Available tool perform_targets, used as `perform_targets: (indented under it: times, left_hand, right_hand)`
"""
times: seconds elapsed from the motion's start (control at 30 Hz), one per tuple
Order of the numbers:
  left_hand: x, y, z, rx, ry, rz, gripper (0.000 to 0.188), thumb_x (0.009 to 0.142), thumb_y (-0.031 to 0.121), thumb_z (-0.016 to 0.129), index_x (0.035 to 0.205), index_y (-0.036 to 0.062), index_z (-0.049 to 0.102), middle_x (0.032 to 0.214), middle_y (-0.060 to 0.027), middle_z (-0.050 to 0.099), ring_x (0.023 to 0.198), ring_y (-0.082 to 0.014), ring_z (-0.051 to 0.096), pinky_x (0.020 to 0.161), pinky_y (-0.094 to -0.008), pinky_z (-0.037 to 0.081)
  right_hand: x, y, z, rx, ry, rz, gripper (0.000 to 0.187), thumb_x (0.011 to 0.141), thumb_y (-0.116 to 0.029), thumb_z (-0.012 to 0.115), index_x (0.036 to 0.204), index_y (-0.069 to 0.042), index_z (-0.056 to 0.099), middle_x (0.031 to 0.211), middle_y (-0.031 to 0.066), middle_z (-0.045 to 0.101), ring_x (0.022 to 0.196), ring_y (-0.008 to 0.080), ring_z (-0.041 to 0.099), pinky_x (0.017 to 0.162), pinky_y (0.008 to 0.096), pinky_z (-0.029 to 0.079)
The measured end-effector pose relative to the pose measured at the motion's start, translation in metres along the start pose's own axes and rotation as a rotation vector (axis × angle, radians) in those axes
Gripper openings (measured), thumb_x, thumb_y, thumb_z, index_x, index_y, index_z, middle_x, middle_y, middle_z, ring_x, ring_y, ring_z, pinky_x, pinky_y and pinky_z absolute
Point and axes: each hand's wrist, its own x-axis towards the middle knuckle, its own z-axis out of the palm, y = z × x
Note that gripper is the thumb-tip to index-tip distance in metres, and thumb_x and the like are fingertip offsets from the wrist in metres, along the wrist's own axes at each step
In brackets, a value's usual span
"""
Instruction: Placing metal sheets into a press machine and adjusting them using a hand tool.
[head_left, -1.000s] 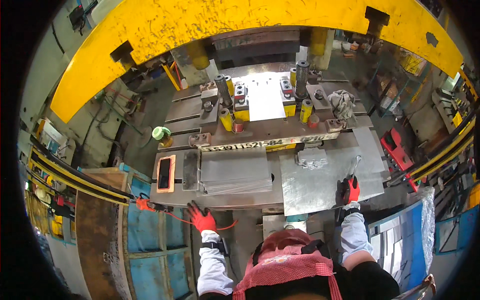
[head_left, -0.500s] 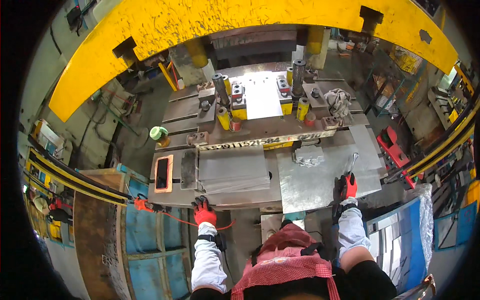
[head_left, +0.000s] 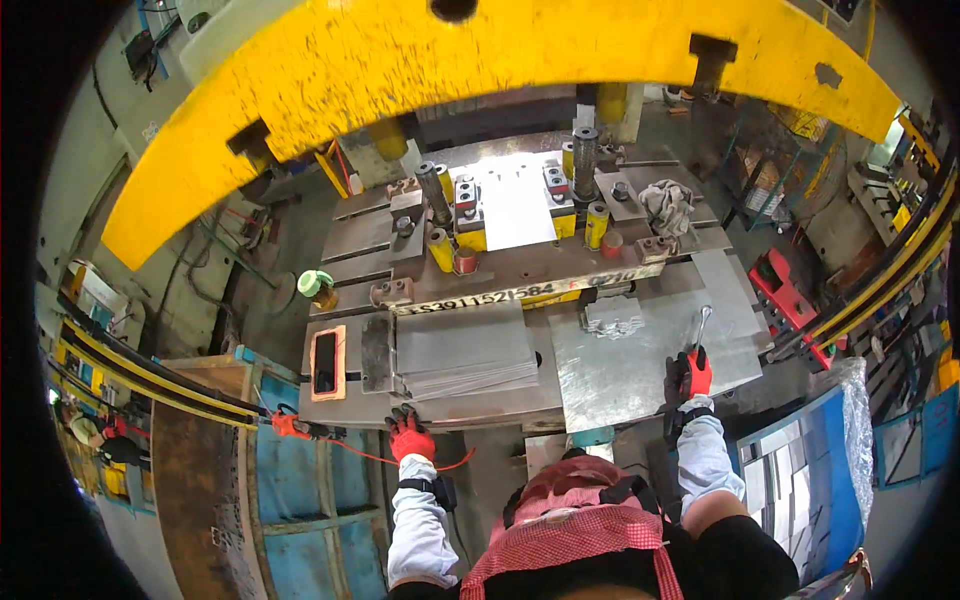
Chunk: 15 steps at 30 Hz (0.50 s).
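My left hand (head_left: 411,439), in a red glove with dark fingertips, lies at the front edge of the press table with its fingers spread and holds nothing. Just beyond it sits a stack of thin grey metal sheets (head_left: 462,350) against a dark metal block (head_left: 377,352). My right hand (head_left: 693,375), gloved alike, is closed round a slim silver hand tool with a rounded end (head_left: 704,325); its exact kind is unclear. That hand is over a broad metal plate (head_left: 620,385). One bright sheet (head_left: 518,205) lies in the die between the posts.
Above the die spans the yellow press beam (head_left: 480,75). Small metal pieces (head_left: 613,318) lie piled on the plate. A phone (head_left: 325,363) rests at the left, near a green-lidded bottle (head_left: 317,287). A grey rag (head_left: 667,206) sits at the right; a red cable (head_left: 365,455) hangs in front.
The whole view has shifted slightly, with the yellow beam appearing lower. Both hands stay in about the same places, and the tool remains in my right hand.
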Motion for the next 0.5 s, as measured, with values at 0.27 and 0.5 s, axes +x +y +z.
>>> perform_targets:
  times: [0.27, 0.5]
  left_hand:
    - [0.000, -0.004, 0.002, 0.034, 0.063, 0.069, 0.052, 0.077, 0.028, 0.053, 0.127, 0.0194, 0.042, 0.136, -0.0104, 0.035, 0.127, -0.0346, 0.030, 0.099, -0.0451, 0.032]
    - [0.001, 0.003, -0.005, 0.009, -0.022, 0.002, 0.055, 0.076, 0.028, 0.054, 0.128, 0.0182, 0.041, 0.137, -0.0113, 0.034, 0.125, -0.0351, 0.033, 0.099, -0.0431, 0.032]
  right_hand:
    - [-0.002, -0.001, -0.002, -0.096, 0.025, -0.027, 0.042, 0.077, -0.012, 0.065, 0.114, 0.001, 0.050, 0.092, 0.0064, 0.058, 0.079, 0.0151, 0.054, 0.070, 0.0277, 0.045]
    - [-0.005, -0.005, 0.004, -0.181, 0.043, -0.067, 0.032, 0.076, -0.015, 0.063, 0.103, -0.001, 0.054, 0.082, 0.0051, 0.057, 0.073, 0.0144, 0.052, 0.066, 0.0291, 0.044]
